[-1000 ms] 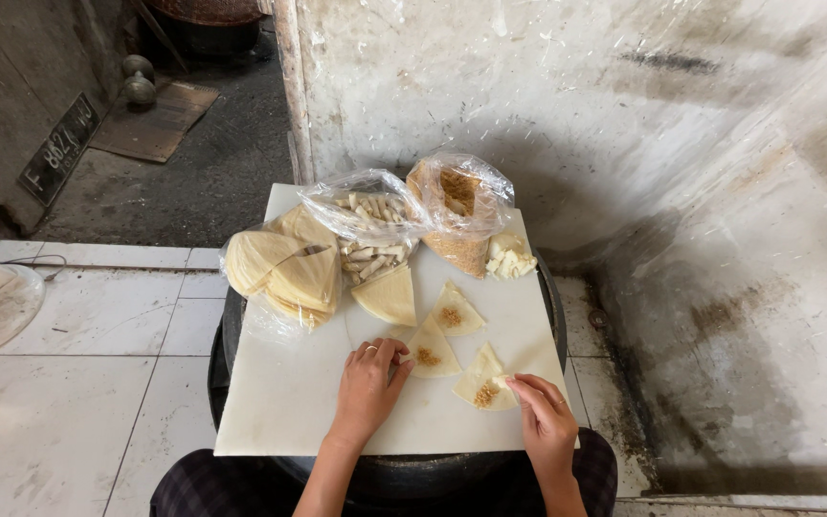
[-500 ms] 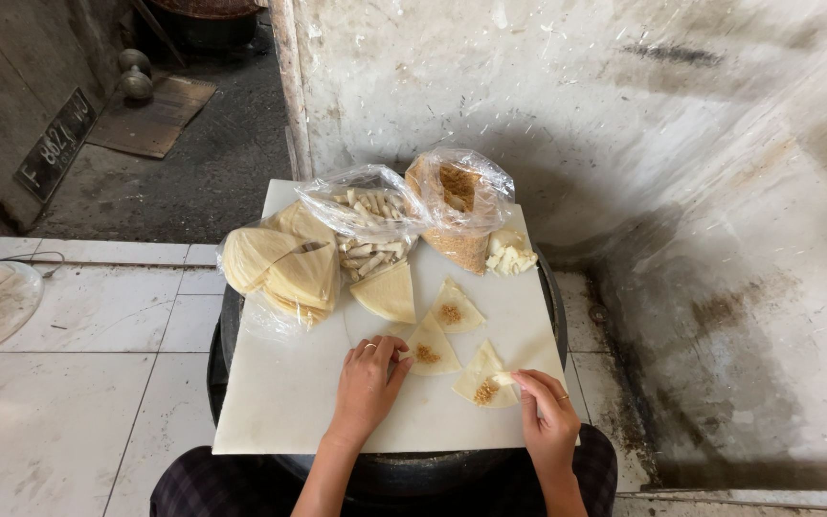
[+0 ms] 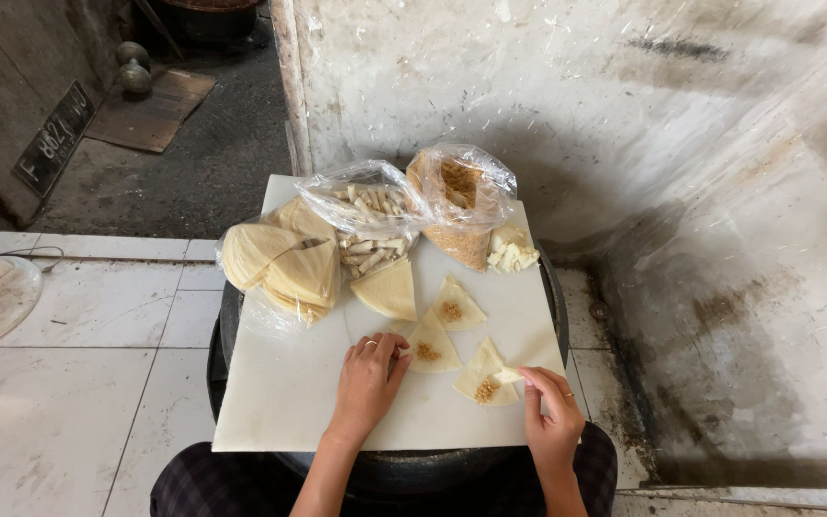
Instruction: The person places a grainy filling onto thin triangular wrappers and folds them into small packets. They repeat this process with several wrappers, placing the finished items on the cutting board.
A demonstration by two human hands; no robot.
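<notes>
Far left and beyond the left fingers, a stack of pale wedge-shaped wrappers point(image 3: 279, 263) sits half in a clear bag at the edge of the white board point(image 3: 279, 402) that serves as the tabletop; being so near the rim, the pile could slide off if the board is jogged. Up from there lie a bag of white sticks point(image 3: 366, 215) and a bag of brown crumbs point(image 3: 461, 206), both open-mouthed and liable to spill.

The left hand point(image 3: 368, 378) rests flat, its fingers point(image 3: 383, 347) close together and pressing the corner of a wedge with brown filling point(image 3: 430, 347), holding nothing. Too much pressure there could tear the thin sheet or drag it so the crumbs scatter.

To the right, another filled wedge point(image 3: 482, 378) lies just under the right hand point(image 3: 552, 421), whose fingers point(image 3: 535, 380) pinch a small white piece point(image 3: 509, 375) over it. A loose pinch could drop the piece off-centre, and an overfilled wedge might not close.
</notes>
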